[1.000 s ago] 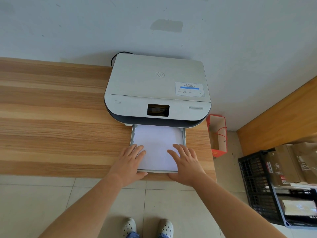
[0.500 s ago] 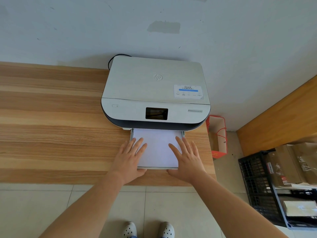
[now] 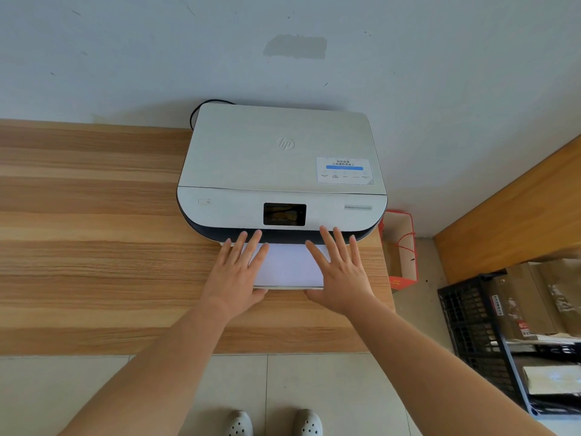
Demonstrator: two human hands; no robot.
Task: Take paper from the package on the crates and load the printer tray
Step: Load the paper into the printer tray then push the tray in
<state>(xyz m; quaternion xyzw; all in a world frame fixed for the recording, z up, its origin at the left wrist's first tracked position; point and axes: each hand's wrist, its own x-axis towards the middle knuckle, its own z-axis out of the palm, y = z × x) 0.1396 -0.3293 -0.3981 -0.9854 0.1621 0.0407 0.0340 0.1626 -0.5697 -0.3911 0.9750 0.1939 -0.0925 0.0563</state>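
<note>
Printer: set on wooden table, tray partly slid in, white paper laid flat inside. Left hand and right hand: fingers spread, pressed flat on paper and tray front, nothing gripped. Paper judged light, limp, slippery; tray rigid, best pushed evenly at its front edge

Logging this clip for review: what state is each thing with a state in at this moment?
Printer: lid closed, screen dark.
Paper tray: part-way out, loaded.
Paper: flat in tray.
Left hand: open, flat on the paper's left side.
Right hand: open, flat on the paper's right side.
Red paper bag: upright, open, on floor.
Black crate: holding brown packages.
</note>
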